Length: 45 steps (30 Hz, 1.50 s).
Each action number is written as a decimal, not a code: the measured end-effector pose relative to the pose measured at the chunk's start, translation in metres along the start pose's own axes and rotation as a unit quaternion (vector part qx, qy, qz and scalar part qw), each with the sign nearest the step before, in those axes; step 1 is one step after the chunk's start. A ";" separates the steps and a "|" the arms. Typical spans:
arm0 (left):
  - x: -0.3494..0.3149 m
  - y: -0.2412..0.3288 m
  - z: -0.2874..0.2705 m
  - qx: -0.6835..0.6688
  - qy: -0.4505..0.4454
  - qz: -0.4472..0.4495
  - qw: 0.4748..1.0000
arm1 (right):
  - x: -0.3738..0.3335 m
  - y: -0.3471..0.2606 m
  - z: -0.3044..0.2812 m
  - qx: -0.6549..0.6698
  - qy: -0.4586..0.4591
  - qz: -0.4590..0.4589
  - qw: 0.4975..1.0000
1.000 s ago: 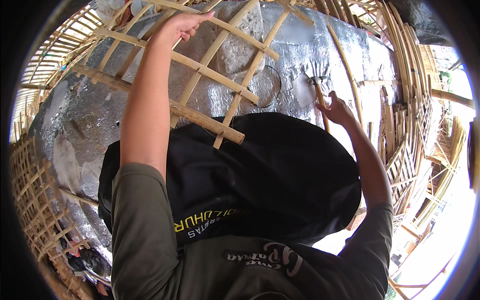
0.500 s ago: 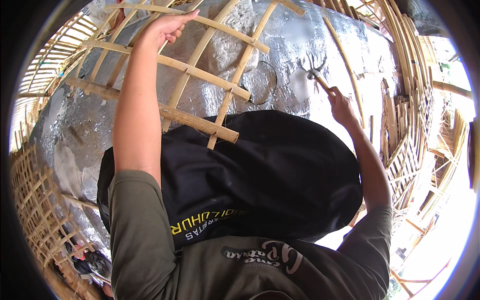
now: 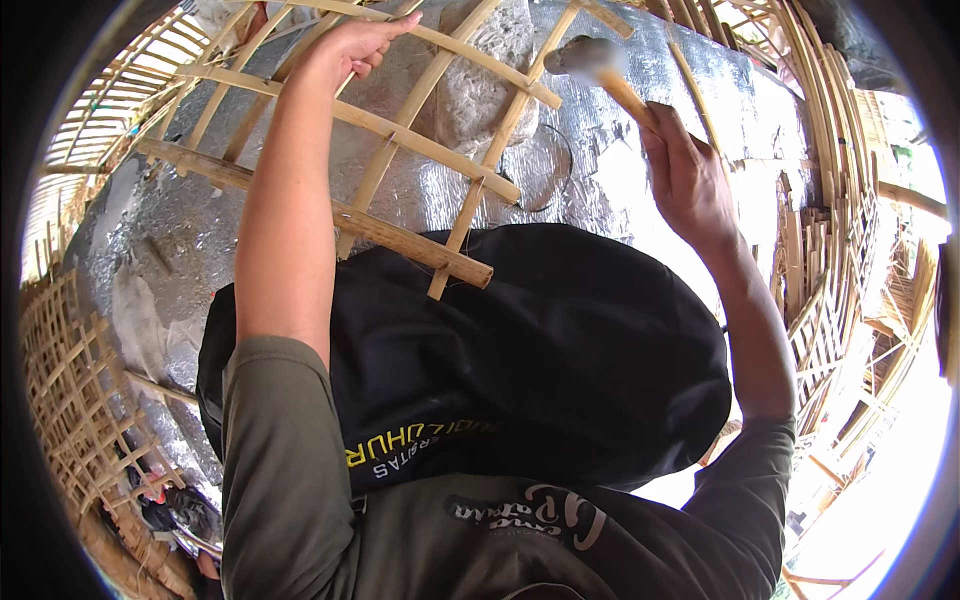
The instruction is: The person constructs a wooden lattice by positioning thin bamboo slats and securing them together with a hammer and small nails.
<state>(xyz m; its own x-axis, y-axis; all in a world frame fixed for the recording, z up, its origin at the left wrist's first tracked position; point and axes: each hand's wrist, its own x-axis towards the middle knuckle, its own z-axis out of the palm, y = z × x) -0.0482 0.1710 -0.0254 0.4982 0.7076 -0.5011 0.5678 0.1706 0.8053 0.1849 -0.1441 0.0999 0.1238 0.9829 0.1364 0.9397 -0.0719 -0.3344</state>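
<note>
A lattice of pale bamboo strips (image 3: 420,247) lies in front of me, partly over a rough grey stone block (image 3: 487,80). My left hand (image 3: 362,48) is closed around the lattice near its far side, with the forefinger stretched along a strip. In my right hand (image 3: 692,185) is a hammer (image 3: 627,98), gripped by its wooden handle. Its blurred metal head is up beside the lattice's far right corner, and I cannot tell whether it touches the bamboo. The lattice's near end overlaps a black cloth (image 3: 560,350) spread across my lap.
Shiny silver sheeting (image 3: 620,160) covers the ground, with a thin dark wire loop (image 3: 571,165) by the stone. Bundled bamboo strips (image 3: 800,250) stand along the right. Another woven bamboo panel (image 3: 80,390) is at the left, and a loose bamboo strip (image 3: 698,100) lies beyond my right hand.
My right hand has lifted the hammer, its head swinging up and left from over the silver sheet toward the lattice. The lattice and my left hand have shifted slightly right in view.
</note>
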 end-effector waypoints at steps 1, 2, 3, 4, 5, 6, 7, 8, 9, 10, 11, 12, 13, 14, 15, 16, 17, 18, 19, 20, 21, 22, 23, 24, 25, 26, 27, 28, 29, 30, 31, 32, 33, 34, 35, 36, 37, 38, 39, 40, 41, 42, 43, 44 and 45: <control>0.000 0.002 0.000 -0.003 -0.005 -0.002 1.000 | -0.001 0.004 0.011 0.034 0.018 -0.001 0.999; 0.001 0.004 0.002 -0.008 -0.012 -0.002 1.000 | -0.003 0.011 0.021 0.042 0.034 -0.005 0.999; 0.002 0.004 0.003 -0.012 -0.017 -0.003 1.000 | -0.006 0.019 0.032 0.009 0.013 0.006 1.000; 0.003 0.004 0.005 -0.014 -0.010 -0.007 1.000 | -0.007 0.026 0.040 -0.025 -0.008 0.018 0.999; 0.006 0.000 0.004 -0.015 -0.001 -0.011 1.000 | -0.003 0.027 0.046 -0.022 -0.051 -0.002 0.998; 0.010 -0.003 0.002 -0.015 0.007 -0.015 1.000 | -0.003 0.026 0.046 0.001 -0.040 0.012 0.999; 0.014 -0.005 -0.002 -0.017 0.007 -0.016 1.000 | -0.002 0.025 0.043 0.024 -0.029 0.027 0.999; 0.012 -0.006 -0.005 -0.020 0.008 -0.020 1.000 | -0.001 0.023 0.041 0.049 -0.022 0.041 0.998; 0.010 -0.009 -0.006 -0.023 0.009 -0.025 0.999 | -0.003 0.022 0.041 0.067 0.014 0.034 0.997; 0.008 -0.010 -0.007 -0.002 0.023 -0.038 0.999 | -0.003 0.018 0.039 0.073 0.051 0.018 0.996; -0.006 0.008 0.002 0.018 0.030 -0.048 0.998 | -0.003 0.016 0.035 0.074 0.077 0.011 0.994; -0.014 0.018 0.003 0.040 0.043 -0.057 0.997 | -0.001 0.013 0.033 0.079 0.104 0.000 0.991; -0.016 0.018 0.001 0.036 0.037 -0.057 0.997 | 0.001 0.015 0.037 0.073 0.117 -0.006 0.990; -0.018 0.019 -0.002 0.030 0.031 -0.054 0.998 | 0.001 0.017 0.043 0.057 0.100 -0.004 0.993; -0.019 0.024 0.002 0.024 0.020 -0.050 0.998 | -0.001 0.024 0.052 0.036 0.081 0.002 0.996; -0.019 0.027 0.009 0.027 0.037 -0.055 0.997 | -0.002 0.029 0.055 0.015 0.063 0.009 0.998; -0.032 0.035 0.015 0.033 0.060 -0.066 0.995 | 0.001 0.031 0.060 -0.018 -0.034 -0.005 0.999; -0.038 0.041 0.018 0.038 0.083 -0.074 0.993 | 0.002 0.026 0.063 -0.005 -0.043 -0.012 0.999; -0.038 0.044 0.018 0.049 0.088 -0.074 0.992 | 0.003 0.021 0.062 0.009 -0.037 -0.021 0.999; -0.038 0.043 0.017 0.060 0.093 -0.079 0.991 | 0.004 0.017 0.060 0.024 -0.034 -0.032 0.999; -0.039 0.041 0.017 0.070 0.099 -0.083 0.989 | 0.003 0.014 0.058 0.039 -0.015 -0.014 0.999; -0.032 0.032 0.014 0.037 0.076 -0.076 0.994 | 0.002 0.012 0.056 0.053 0.003 0.004 0.999; -0.020 0.019 0.006 0.003 0.053 -0.067 0.996 | 0.001 0.009 0.054 0.066 0.023 0.021 0.997; -0.016 0.015 0.004 -0.031 0.028 -0.057 0.998 | 0.000 0.012 0.054 0.064 0.070 0.024 0.995; -0.011 0.011 0.007 -0.024 0.043 -0.059 0.997 | 0.002 0.016 0.052 0.067 0.101 0.002 0.993; -0.010 0.011 0.003 -0.024 0.036 -0.060 0.997 | 0.006 0.019 0.050 0.071 0.135 -0.022 0.988; -0.010 0.012 -0.002 -0.022 0.030 -0.061 0.997 | 0.010 0.020 0.052 0.071 0.169 -0.049 0.982; -0.011 0.013 -0.007 -0.021 0.024 -0.062 0.998 | 0.011 0.024 0.059 0.057 0.160 -0.053 0.984; -0.013 0.020 -0.002 0.010 0.043 -0.074 0.996 | 0.008 0.033 0.068 0.037 0.149 -0.055 0.987; -0.020 0.030 0.010 0.041 0.058 -0.086 0.994 | 0.005 0.038 0.072 0.015 0.136 -0.054 0.989; -0.026 0.037 0.021 0.071 0.074 -0.098 0.990 | 0.003 0.043 0.070 -0.017 -0.041 0.037 0.998; -0.033 0.042 0.023 0.077 0.085 -0.098 0.989 | 0.005 0.034 0.071 0.010 -0.032 0.052 0.998; -0.039 0.047 0.027 0.082 0.096 -0.097 0.987 | 0.008 0.030 0.067 0.009 -0.032 0.048 0.998; -0.042 0.049 0.029 0.086 0.105 -0.096 0.986 | 0.011 0.028 0.062 0.008 -0.033 0.045 0.998; -0.047 0.051 0.025 0.079 0.105 -0.102 0.986 | 0.013 0.025 0.059 0.029 -0.017 0.034 0.999; -0.052 0.053 0.021 0.071 0.104 -0.107 0.986 | 0.015 0.022 0.056 0.049 -0.002 0.024 0.999; -0.055 0.054 0.018 0.063 0.103 -0.113 0.986 | 0.015 0.019 0.053 0.070 0.014 0.014 0.997; -0.046 0.045 0.011 0.064 0.094 -0.107 0.988 | 0.016 0.015 0.051 0.074 0.051 0.008 0.996; -0.028 0.029 0.004 0.064 0.083 -0.102 0.989 | 0.015 0.011 0.048 0.077 0.085 0.004 0.993; -0.015 0.020 0.004 0.064 0.067 -0.095 0.991 | 0.013 0.011 0.047 0.076 0.120 0.003 0.990; -0.012 0.022 0.012 0.061 0.061 -0.089 0.992 | 0.008 0.019 0.048 0.063 0.120 0.019 0.991; -0.014 0.027 0.014 0.061 0.062 -0.085 0.993 | 0.010 0.028 0.063 0.054 0.148 -0.045 0.987; -0.017 0.030 0.016 0.061 0.063 -0.080 0.993 | 0.005 0.036 0.066 0.018 0.057 -0.008 0.998; -0.020 0.031 0.016 0.069 0.075 -0.075 0.992 | 0.006 0.032 0.066 -0.018 -0.034 0.027 0.999; -0.024 0.032 0.017 0.078 0.087 -0.069 0.991 | 0.012 0.028 0.059 -0.012 -0.044 0.040 0.998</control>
<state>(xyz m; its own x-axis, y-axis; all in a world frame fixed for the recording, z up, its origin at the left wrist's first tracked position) -0.0309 0.1478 0.0073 0.2959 0.7941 -0.5309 0.7238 0.1764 0.6671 0.1941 -0.1245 0.0373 0.1713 0.9848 0.0283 0.9352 -0.1535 -0.3192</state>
